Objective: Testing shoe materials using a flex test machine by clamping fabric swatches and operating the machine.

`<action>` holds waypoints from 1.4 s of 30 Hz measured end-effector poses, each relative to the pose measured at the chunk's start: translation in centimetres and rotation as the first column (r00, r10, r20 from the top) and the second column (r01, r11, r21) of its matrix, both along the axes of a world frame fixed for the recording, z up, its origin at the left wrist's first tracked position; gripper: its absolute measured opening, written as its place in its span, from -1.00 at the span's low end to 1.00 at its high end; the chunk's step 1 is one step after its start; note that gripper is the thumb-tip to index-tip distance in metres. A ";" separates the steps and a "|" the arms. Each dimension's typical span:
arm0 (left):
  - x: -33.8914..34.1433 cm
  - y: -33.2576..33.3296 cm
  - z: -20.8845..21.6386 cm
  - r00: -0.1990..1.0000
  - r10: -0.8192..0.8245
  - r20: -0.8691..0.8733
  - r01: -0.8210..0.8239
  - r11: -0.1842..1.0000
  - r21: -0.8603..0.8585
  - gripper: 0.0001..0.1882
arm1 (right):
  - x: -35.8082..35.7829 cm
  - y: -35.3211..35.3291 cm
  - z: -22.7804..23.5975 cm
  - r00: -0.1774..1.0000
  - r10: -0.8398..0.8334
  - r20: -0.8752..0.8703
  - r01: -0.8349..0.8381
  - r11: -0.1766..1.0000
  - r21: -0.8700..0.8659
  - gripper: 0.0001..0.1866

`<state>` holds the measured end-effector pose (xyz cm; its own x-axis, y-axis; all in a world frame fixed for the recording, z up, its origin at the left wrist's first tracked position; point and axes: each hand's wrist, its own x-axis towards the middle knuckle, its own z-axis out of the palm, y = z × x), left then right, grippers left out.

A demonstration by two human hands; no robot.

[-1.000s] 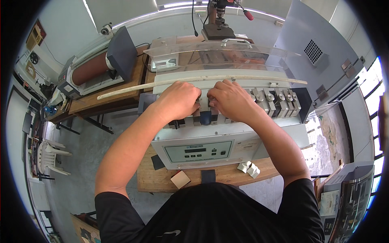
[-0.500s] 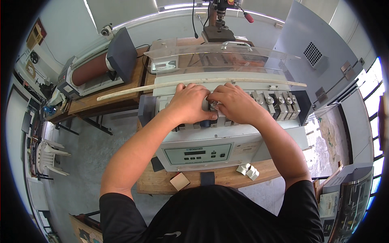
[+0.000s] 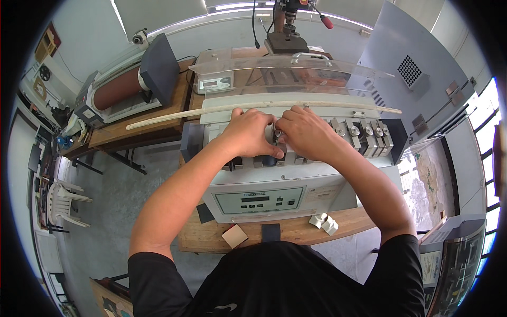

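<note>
A bench testing machine [image 3: 322, 170] with a row of metal clamps [image 3: 368, 138] along its top stands in front of me. My right hand [image 3: 307, 133] is closed, its fingertips pinching a round silver clamp knob [image 3: 278, 134] near the middle of the row. Beside it, my left hand [image 3: 250, 133] curls round the same clamp, with the thumb along its near side. Under that thumb a dark rounded piece [image 3: 269, 160] shows. My palms and fingers hide much of the clamp. A long pale wooden rod [image 3: 169, 120] lies across the machine behind my hands.
A raised clear cover [image 3: 253, 64] with a handle stands behind the clamps. The control panel [image 3: 259, 203] faces me. A tan block [image 3: 234, 236], a dark strip [image 3: 270, 232] and white pieces [image 3: 324, 223] lie on the wooden bench. A roller machine [image 3: 119, 90] sits at the left.
My right fingers have shifted slightly around the knob, and the left thumb and index finger have opened a little, showing more of the clamp. The rod stays in place.
</note>
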<state>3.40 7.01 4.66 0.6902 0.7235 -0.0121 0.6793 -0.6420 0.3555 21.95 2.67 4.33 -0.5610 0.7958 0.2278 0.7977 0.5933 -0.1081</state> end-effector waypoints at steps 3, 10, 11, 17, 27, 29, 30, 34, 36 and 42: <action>0.6 -0.2 1.2 0.994 0.023 -0.103 -0.032 0.995 -0.091 -0.25 | -0.4 0.3 -0.4 0.995 -0.030 0.092 0.021 0.995 0.094 -0.73; 0.6 -0.3 1.0 0.997 0.029 -0.069 -0.034 0.997 -0.071 -0.24 | -2.3 1.1 1.6 0.900 -0.145 0.412 0.189 0.980 -0.067 -0.66; 0.6 -0.4 1.0 0.996 0.035 -0.078 -0.041 0.997 -0.066 -0.25 | -2.2 1.1 1.8 0.890 -0.141 0.433 0.201 0.975 -0.097 -0.68; 0.2 -0.2 0.7 0.998 0.012 -0.061 -0.015 0.999 -0.052 -0.27 | 0.5 0.8 0.7 0.975 0.112 0.190 -0.121 0.992 0.035 -0.77; 0.3 0.1 0.5 0.999 0.013 -0.044 -0.016 0.998 -0.060 -0.25 | 0.0 1.9 1.2 0.924 0.193 0.331 -0.209 0.978 0.011 -0.74; 0.3 0.1 0.3 1.000 0.008 -0.020 -0.009 0.999 -0.050 -0.23 | -0.3 1.9 1.1 0.926 0.069 0.371 -0.074 0.997 -0.002 -0.60; 0.3 0.1 0.2 1.000 0.004 0.005 -0.004 0.999 -0.040 -0.20 | -0.6 1.9 1.0 0.926 0.067 0.371 -0.072 0.997 -0.002 -0.60; 0.1 0.0 0.2 1.000 0.024 -0.013 -0.024 0.999 -0.021 -0.16 | -2.5 1.8 1.9 0.865 -0.115 0.488 0.227 0.958 -0.176 -0.48; 0.1 0.0 0.3 0.999 0.018 -0.039 -0.020 0.999 -0.033 -0.13 | -3.0 1.4 2.1 0.836 -0.153 0.527 0.289 0.939 -0.186 -0.45; 0.2 0.0 0.5 1.000 -0.011 -0.028 0.010 0.999 -0.051 -0.19 | 0.0 0.7 0.7 0.975 0.028 0.222 -0.066 0.984 0.164 -0.71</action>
<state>3.62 7.00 5.13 0.6968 0.7140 -0.0678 0.6826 -0.6311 0.3686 21.93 3.39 4.98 -0.6477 0.7280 0.2245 0.7617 0.6251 0.1703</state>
